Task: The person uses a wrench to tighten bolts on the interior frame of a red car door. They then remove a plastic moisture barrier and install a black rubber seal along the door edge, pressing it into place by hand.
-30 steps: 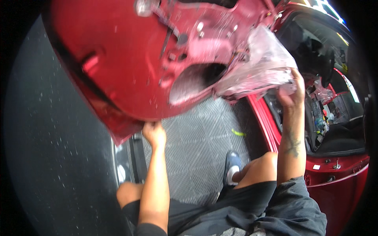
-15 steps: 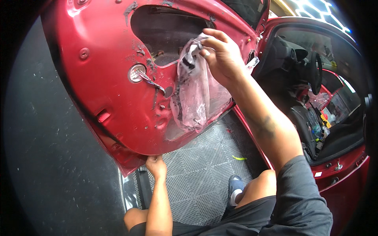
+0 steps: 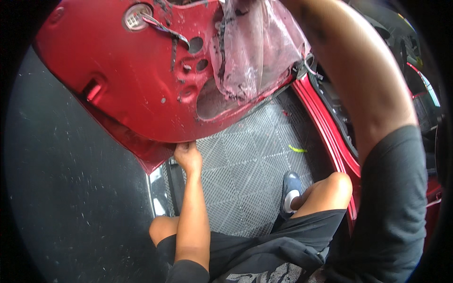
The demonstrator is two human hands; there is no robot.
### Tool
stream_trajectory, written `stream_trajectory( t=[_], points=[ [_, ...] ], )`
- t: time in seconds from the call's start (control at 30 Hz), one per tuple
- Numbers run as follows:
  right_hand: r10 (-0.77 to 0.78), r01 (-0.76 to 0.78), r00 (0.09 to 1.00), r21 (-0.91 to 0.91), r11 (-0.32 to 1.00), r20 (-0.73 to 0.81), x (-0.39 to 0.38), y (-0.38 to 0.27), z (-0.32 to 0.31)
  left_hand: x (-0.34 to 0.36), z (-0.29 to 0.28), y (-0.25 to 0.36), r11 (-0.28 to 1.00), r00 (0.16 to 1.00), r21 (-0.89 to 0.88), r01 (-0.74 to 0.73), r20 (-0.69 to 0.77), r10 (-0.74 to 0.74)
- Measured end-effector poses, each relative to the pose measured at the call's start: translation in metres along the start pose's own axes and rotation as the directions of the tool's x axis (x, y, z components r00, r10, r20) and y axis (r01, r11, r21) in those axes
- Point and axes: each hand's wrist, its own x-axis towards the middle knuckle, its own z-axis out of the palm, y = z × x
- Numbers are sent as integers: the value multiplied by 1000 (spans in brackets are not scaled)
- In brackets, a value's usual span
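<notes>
A red car door [image 3: 127, 80] with its bare inner metal exposed fills the upper left. My left hand [image 3: 188, 156] grips the door's lower edge, fingers curled behind it. A cloudy, crumpled plastic sheet [image 3: 247, 52] streaked with black sealant hangs over the door's inner side. My right arm reaches across the upper right to the top of that sheet. Only a dark sliver of my right hand [image 3: 252, 4] shows at the upper rim, its fingers cut off. Left of the sheet, a wire bundle [image 3: 165, 30] runs from a round white connector [image 3: 137, 18] into a hole.
The red door sill [image 3: 325, 127] and the car's interior lie to the right. Underfoot is grey grid floor tiling [image 3: 240, 165] with a yellow-green strip [image 3: 297, 148] on it. Dark smooth floor [image 3: 71, 179] spreads at left. My slippered foot [image 3: 291, 191] stands near the sill.
The view has tipped downward, so the door sits higher in the picture. My right hand has gone up to the top rim with the sheet's upper part. My left hand keeps its grip.
</notes>
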Motion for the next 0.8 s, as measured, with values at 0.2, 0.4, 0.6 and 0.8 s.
stream_trajectory(
  t=[0.2, 0.4, 0.6, 0.8],
  points=[
    [27, 92, 972, 482, 871, -234, -8, -9, 16, 1, -2, -15, 1000, 1000, -9, 14, 21, -13],
    [185, 252, 891, 792, 556, -414, -15, -11, 20, -12, 19, -20, 986, 1000, -167, 19, -9, -21],
    [172, 486, 729, 677, 552, -663, -116, -14, 17, -24, 36, -52, 945, 936, -39, 325, 160, -315],
    [173, 318, 870, 793, 520, -462, -291, -43, 93, -16, 36, -110, 885, 865, -17, 464, 224, -449]
  ],
)
